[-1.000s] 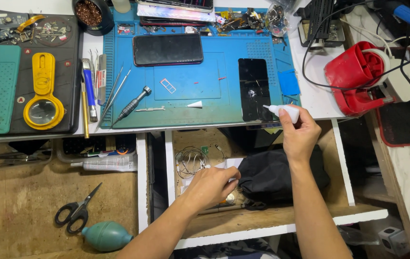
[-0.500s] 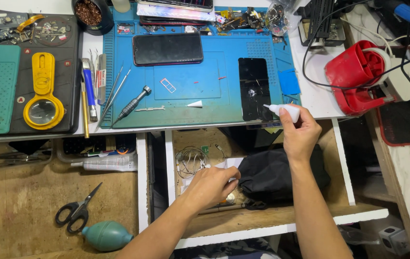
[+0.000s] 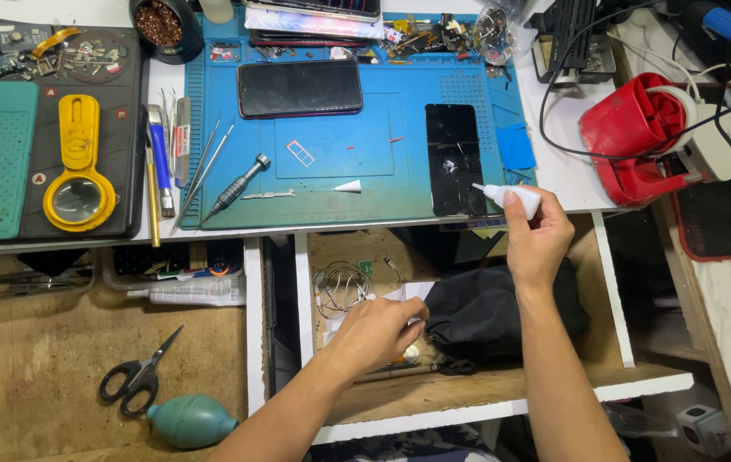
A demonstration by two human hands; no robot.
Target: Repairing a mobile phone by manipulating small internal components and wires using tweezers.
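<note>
Meanwhile the right hand (image 3: 538, 244) clamps a small white dropper bottle (image 3: 511, 198) over the black phone screen (image 3: 455, 160); left hand (image 3: 375, 334), fingers curled together, rummages in the open drawer (image 3: 468, 389).

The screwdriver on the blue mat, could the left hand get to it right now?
Probably yes. The left hand is down in the open drawer, and the screwdriver lies bare on the blue mat above it, with only the desk edge between them.
</note>
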